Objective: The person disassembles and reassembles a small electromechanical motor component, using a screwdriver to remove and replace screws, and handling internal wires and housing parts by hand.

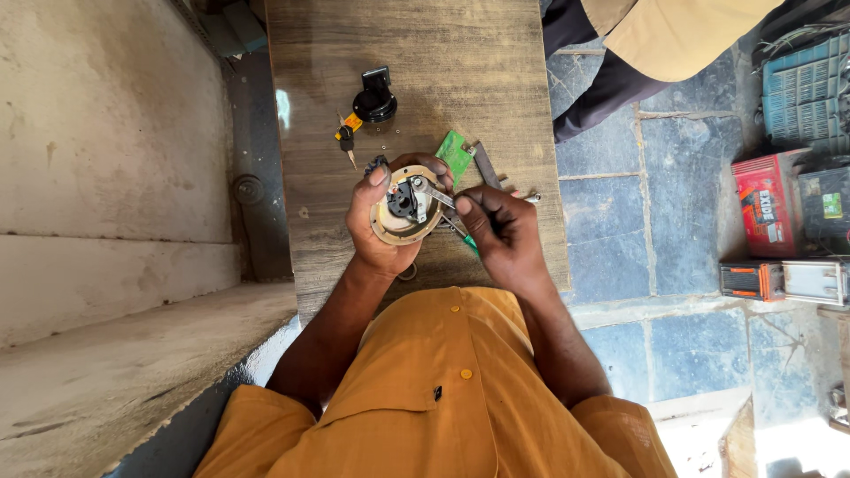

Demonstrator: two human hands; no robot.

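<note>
View from above, looking down at a person in an orange shirt working w/ both bare hands over a narrow wooden tabletop (425, 53).

Left hand (376, 221): forearm comes up from the shirt, wrist bent, palm cupping a round brass-coloured disc part (398, 212) from its left side. Fingers wrapped around the disc's rim, thumb tip on the upper edge, so the hand is closed on it. The disc is held just above the tabletop, face up; a dark mechanism w/ a silver piece sits at its centre.

Right hand (500, 230): just right of the disc, fingers curled together and pinched on a slim metal spanner (436, 195), whose head reaches onto the disc's centre. A green handle tip pokes out under this hand, at the disc's lower right; can't tell what tool it belongs to.

Beyond the disc on the tabletop: a small green circuit board (456, 155) and a grey metal tool (485, 165) lie just past it, to the upper right. Farther off, a black round lock unit (374, 99) w/ a key & orange tag (347, 133) beside it.

Room: left of the disc, beyond the tabletop edge, a pale worn concrete wall and ledge (106, 195). Right of it, dark blue-grey stone floor tiles (673, 195). On the floor far right, a red box (766, 204), an orange-and-black case (751, 279) and a blue-green crate (806, 93). Another person's legs in dark trousers and tan clothing (637, 44) show beyond the disc, upper right.
</note>
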